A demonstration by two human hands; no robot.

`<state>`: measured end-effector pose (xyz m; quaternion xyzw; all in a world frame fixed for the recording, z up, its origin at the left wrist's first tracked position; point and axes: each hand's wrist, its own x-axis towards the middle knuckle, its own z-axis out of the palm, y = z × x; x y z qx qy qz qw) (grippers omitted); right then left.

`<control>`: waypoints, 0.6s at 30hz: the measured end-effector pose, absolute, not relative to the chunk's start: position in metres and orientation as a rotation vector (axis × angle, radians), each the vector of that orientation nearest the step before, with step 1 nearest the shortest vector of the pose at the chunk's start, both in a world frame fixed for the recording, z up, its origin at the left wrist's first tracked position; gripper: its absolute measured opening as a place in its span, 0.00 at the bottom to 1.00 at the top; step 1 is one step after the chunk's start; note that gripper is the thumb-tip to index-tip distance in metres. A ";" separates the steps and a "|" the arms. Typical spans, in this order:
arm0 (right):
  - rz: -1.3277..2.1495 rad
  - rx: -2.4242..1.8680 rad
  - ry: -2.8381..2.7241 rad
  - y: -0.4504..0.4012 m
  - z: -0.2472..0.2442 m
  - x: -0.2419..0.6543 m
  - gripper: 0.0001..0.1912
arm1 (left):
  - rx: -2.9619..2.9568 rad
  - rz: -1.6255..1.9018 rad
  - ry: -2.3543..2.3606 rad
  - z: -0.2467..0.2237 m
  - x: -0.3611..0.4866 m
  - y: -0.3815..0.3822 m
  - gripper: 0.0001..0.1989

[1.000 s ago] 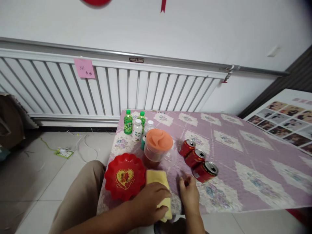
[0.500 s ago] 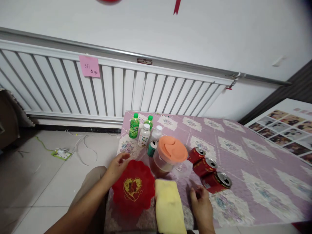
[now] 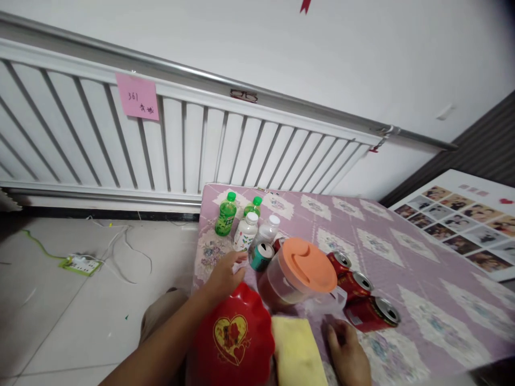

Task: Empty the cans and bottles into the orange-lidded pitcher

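Note:
My left hand [image 3: 227, 274] is open, its fingers extended just short of a teal can [image 3: 261, 257], with the wrist above a scalloped red plate [image 3: 233, 343] bearing a gold heart. My right hand [image 3: 348, 351] rests on the tablecloth, fingers loosely curled with a gap at the thumb and nothing visible in them. Between the hands lie a folded yellow cloth [image 3: 300, 351] and, behind it, a clear pitcher [image 3: 277, 287] with an orange lid, holding brownish liquid. Just beyond my right hand are red cans [image 3: 372, 313], some tilted in view.
Green-capped bottles [image 3: 226, 215] and white-capped bottles [image 3: 245, 233] stand at the table's back left corner. A flowered tablecloth [image 3: 314, 230] covers the table. Behind is a white radiator [image 3: 233, 145]; a photo board [image 3: 454, 220] leans at the right. A power strip [image 3: 80, 265] lies on the floor.
My left hand has moved forward and right, from the plate's edge toward the teal can. The view has shifted; my right hand stays beside the yellow cloth.

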<state>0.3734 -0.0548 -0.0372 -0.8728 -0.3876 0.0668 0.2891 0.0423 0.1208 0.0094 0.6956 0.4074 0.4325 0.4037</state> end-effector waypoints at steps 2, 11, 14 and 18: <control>0.199 -2.319 -1.035 -0.053 -0.036 0.374 0.25 | 1.806 1.086 0.960 0.014 0.052 0.128 0.17; 0.258 -2.295 -0.984 -0.054 -0.035 0.375 0.24 | 1.918 1.048 0.836 0.047 0.080 0.156 0.17; 0.271 -2.206 -0.970 -0.053 -0.029 0.375 0.24 | 1.888 1.002 0.874 0.038 0.072 0.152 0.16; 0.386 -1.988 -1.080 -0.034 -0.006 0.377 0.20 | 1.743 0.959 0.964 0.014 0.048 0.148 0.12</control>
